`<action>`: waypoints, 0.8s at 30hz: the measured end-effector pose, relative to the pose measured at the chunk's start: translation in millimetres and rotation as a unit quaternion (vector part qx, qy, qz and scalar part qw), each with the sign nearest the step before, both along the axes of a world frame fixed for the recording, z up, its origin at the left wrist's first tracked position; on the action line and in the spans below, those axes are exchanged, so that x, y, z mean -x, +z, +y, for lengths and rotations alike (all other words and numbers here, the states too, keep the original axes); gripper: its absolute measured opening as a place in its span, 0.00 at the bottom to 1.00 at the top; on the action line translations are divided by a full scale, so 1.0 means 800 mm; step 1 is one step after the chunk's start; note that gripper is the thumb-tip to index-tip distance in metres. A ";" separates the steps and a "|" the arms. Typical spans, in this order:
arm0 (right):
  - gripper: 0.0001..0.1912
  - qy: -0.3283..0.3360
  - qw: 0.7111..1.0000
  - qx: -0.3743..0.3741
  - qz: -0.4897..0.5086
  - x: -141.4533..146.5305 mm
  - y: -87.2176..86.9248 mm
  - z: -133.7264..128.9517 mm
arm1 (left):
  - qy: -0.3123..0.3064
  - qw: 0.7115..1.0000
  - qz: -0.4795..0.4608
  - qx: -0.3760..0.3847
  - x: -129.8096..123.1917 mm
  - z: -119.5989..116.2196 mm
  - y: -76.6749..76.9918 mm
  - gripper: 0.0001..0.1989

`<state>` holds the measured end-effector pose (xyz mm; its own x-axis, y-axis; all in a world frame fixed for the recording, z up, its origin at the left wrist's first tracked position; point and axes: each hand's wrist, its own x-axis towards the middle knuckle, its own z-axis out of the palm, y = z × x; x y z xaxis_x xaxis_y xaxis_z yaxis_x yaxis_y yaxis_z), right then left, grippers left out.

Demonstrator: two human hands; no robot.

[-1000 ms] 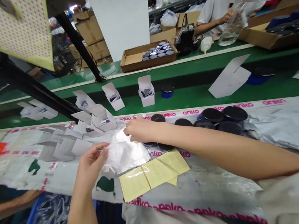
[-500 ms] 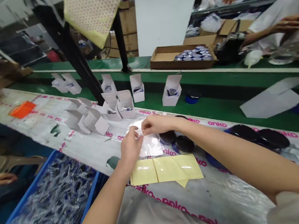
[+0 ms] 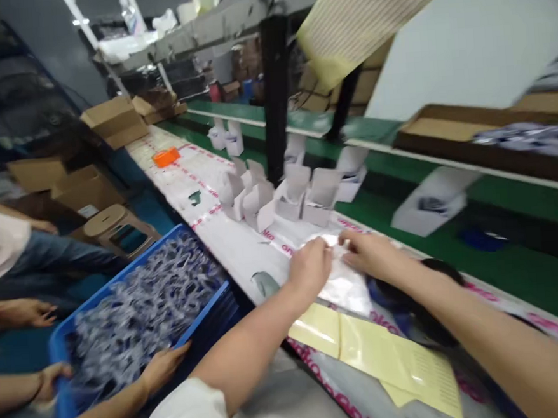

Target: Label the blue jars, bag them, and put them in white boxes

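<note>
Over the covered table, my left hand [image 3: 311, 265] is closed on the left edge of a clear plastic bag [image 3: 346, 287]. Its fingers are pinched together. My right hand [image 3: 370, 252] pinches the same bag's upper part, a short way to the right. Yellow printed sheets [image 3: 375, 349] lie just below the bag, nearer my body. Dark round jars, blurred, sit beneath and beside my right forearm. Open white boxes [image 3: 258, 204] stand beyond my hands, several of them close together. Another open white box [image 3: 431, 201] is on the green surface to the right.
At left, a blue crate [image 3: 180, 232] full of small wrapped items has another person's hands [image 3: 163, 368] on its rim. An orange tape roll [image 3: 166, 156] lies far along the table. A stool [image 3: 112, 217] and cardboard boxes [image 3: 115, 122] are beyond. A dark post [image 3: 277, 101] rises behind the white boxes.
The view has swung left, so table items appear further right. More of the crate and people beside it shows, with hands now on the crate. Both my hands still pinch the bag.
</note>
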<state>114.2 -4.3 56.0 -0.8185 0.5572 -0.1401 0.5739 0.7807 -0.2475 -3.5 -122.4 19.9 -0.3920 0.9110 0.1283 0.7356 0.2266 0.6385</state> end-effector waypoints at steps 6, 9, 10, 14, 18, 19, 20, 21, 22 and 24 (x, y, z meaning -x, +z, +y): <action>0.13 0.006 0.997 -0.082 -0.003 0.009 0.010 -0.019 | -0.033 0.997 0.045 -0.049 0.010 -0.021 0.009 0.12; 0.14 0.008 0.995 -0.103 -0.003 0.012 0.019 -0.035 | -0.053 0.993 0.095 -0.035 0.010 -0.029 0.015 0.15; 0.14 0.005 0.994 -0.105 -0.006 0.012 0.025 -0.039 | -0.072 0.991 0.111 -0.020 0.008 -0.028 0.016 0.14; 0.15 -0.039 0.993 -0.107 -0.017 -0.018 0.062 -0.024 | -0.142 0.980 0.133 0.029 0.007 -0.015 0.016 0.08; 0.10 -0.176 0.978 -0.099 -0.041 -0.104 0.092 0.042 | -0.167 0.975 0.142 0.033 0.020 -0.001 0.024 0.08; 0.10 -0.219 0.970 -0.094 -0.050 -0.128 0.093 0.062 | -0.166 0.975 0.145 0.026 0.023 0.004 0.030 0.07; 0.13 -0.259 0.960 -0.088 -0.057 -0.149 0.091 0.082 | -0.166 0.975 0.144 0.013 0.026 0.010 0.038 0.07; 0.16 -0.294 0.950 -0.085 -0.059 -0.166 0.085 0.102 | -0.168 0.976 0.138 -0.004 0.027 0.018 0.046 0.09; 0.19 -0.319 0.942 -0.082 -0.057 -0.177 0.077 0.120 | -0.174 0.977 0.126 -0.021 0.026 0.026 0.055 0.11; 0.21 -0.343 0.936 -0.073 -0.043 -0.184 0.059 0.149 | -0.192 0.976 0.090 -0.042 0.020 0.047 0.071 0.15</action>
<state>261.6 114.6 103.0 -0.2506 0.9655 -0.0706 0.9651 0.2434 -0.0963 -19.5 -84.6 76.8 0.0114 0.9694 0.2454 0.8582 -0.1354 0.4951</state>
